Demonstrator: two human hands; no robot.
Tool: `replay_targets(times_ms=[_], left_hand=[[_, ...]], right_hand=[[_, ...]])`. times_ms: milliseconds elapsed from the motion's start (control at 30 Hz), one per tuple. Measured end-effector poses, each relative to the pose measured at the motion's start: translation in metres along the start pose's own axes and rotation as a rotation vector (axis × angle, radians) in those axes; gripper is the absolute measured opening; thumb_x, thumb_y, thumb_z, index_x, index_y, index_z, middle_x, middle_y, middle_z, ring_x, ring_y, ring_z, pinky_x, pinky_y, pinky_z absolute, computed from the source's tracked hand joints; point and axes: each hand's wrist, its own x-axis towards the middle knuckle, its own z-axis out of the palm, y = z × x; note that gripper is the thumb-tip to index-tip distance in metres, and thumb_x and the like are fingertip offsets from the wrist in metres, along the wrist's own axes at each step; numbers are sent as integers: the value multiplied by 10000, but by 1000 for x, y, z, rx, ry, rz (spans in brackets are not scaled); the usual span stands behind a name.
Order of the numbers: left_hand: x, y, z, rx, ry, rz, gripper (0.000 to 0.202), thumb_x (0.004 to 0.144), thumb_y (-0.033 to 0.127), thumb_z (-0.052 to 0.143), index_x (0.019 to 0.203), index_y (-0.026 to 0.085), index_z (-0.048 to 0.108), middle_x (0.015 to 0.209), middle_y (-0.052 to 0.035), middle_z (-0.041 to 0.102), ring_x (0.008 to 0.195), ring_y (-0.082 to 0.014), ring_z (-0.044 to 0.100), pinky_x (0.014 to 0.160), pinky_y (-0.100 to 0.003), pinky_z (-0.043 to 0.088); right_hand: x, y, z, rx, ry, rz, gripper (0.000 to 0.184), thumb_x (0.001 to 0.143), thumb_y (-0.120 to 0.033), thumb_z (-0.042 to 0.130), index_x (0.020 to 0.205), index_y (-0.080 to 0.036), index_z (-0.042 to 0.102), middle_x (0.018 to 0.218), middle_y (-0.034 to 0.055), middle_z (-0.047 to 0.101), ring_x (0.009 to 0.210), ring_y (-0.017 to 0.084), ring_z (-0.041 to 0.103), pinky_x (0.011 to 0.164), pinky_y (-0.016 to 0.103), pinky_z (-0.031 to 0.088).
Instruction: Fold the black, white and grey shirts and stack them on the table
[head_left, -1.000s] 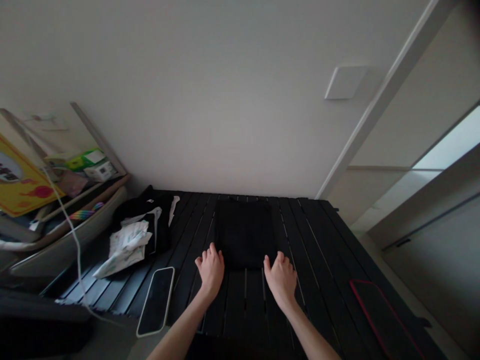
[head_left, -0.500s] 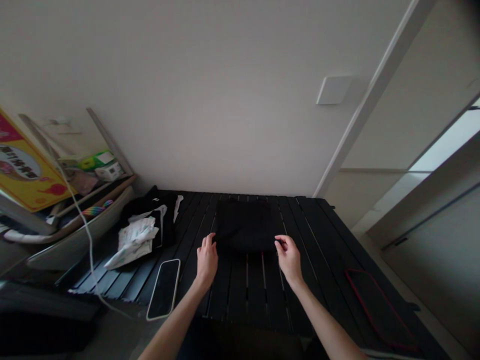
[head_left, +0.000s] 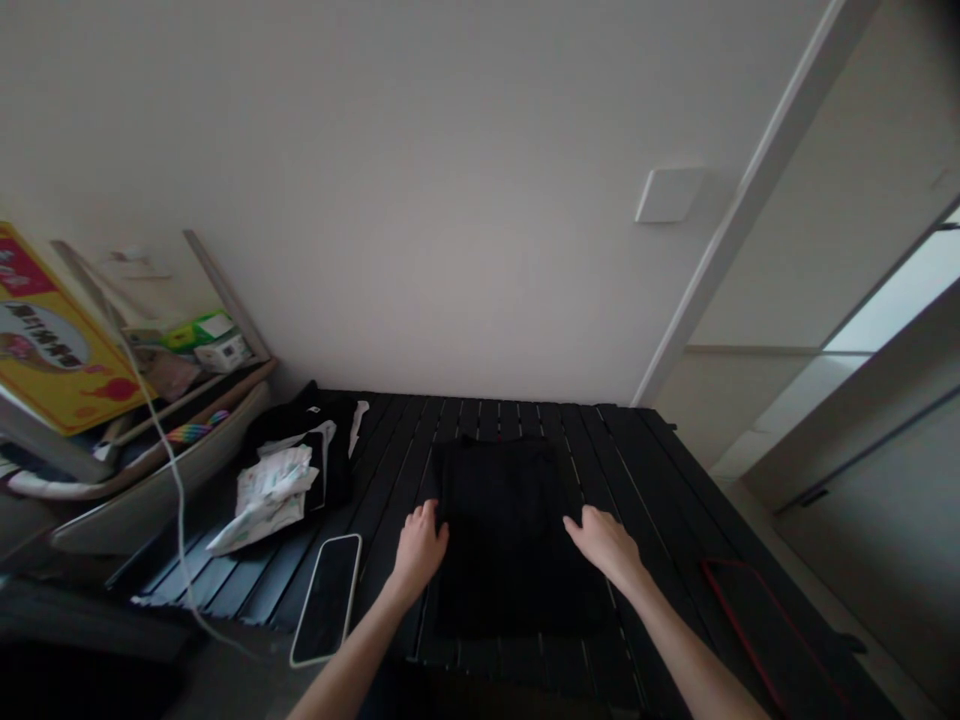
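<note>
A folded black cloth [head_left: 510, 540] lies on the dark slatted table in front of me, its long side running towards my body. Its exact kind is hard to make out in the dim light. My left hand [head_left: 421, 545] is at its left edge, fingers curled and closed on the fabric. At the right edge, my right hand [head_left: 604, 545] is closed too, its thumb against the cloth and its other fingers partly hidden.
On the left of the slatted table [head_left: 645, 480] are a white-rimmed phone [head_left: 327, 598], a crumpled white package [head_left: 274, 490] and black clothing [head_left: 337, 470]. A red-edged dark object [head_left: 772, 630] lies right. A white cable [head_left: 180, 490] hangs by a cluttered basket [head_left: 172, 470]. The wall [head_left: 450, 220] rises behind.
The black cloth now reaches much nearer to me; before, it was a shorter bundle farther back. Both hands have moved from its near corners to partway along its sides.
</note>
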Motion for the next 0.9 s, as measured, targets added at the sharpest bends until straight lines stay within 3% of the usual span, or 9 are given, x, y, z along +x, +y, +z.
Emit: replay_targets(times_ms=[200,300,400,500,600,667,733,800,900], left_hand=[[53,11,20,-29,154,-50,337,880,199,467,1211,161,520,1154,-111,602,1037,-217,563,865,-324,415],[64,21,25,-16,170,-72,408,895,204,453,1301,184,480,1158,-114,593,1035,-230,550,855,-335,411],[70,26,25,-24,149,-75,435,893,183,458,1325,220,490,1117,-113,606,1028,-244,539,842,-347,406],[73,25,20,-53,138,-44,331,895,153,445,1152,240,635,1078,-89,619,1023,-235,522,841,-345,400],[74,22,11,-89,278,21,338,931,181,385,1107,256,663,1085,-76,611,1025,-232,494,853,-370,398],[77,21,3,-96,394,41,369,947,203,346,1153,266,645,1124,-83,591,1035,-239,479,858,-391,404],[81,22,-3,-68,434,25,385,949,222,334,1208,273,615,1180,-93,567,1070,-251,467,873,-412,411],[85,24,-3,-13,414,-11,403,944,262,354,1299,279,544,1288,-107,519,1152,-281,438,903,-451,410],[82,26,11,83,341,-7,494,937,324,375,1430,288,376,1494,-104,341,1335,-318,298,991,-506,359]], right_hand=[[54,-30,5,79,136,-108,416,870,-328,493,1222,-107,521,1097,174,655,1014,255,635,794,327,468],[69,-38,13,117,168,-148,515,868,-283,474,1367,-181,402,1183,118,621,1088,237,592,838,344,458],[76,-42,18,144,211,-171,488,863,-234,433,1351,-244,441,1184,98,601,1110,249,560,850,393,445],[79,-45,18,174,278,-211,438,864,-180,375,1270,-224,536,1185,110,575,1110,251,544,881,422,416],[85,-51,9,216,357,-288,449,886,-171,319,1271,-198,548,1205,125,551,1124,237,534,925,423,391],[92,-58,2,233,416,-326,462,901,-185,295,1296,-197,535,1244,139,534,1172,240,503,953,435,376],[98,-65,-3,232,447,-322,463,909,-216,301,1314,-215,524,1292,148,515,1209,263,473,960,473,371],[100,-71,0,191,424,-242,466,913,-290,346,1351,-221,491,1377,176,452,1249,318,429,952,536,360],[89,-75,17,27,318,-119,583,913,-441,392,1444,-201,363,1526,206,232,1351,398,269,988,604,288]])
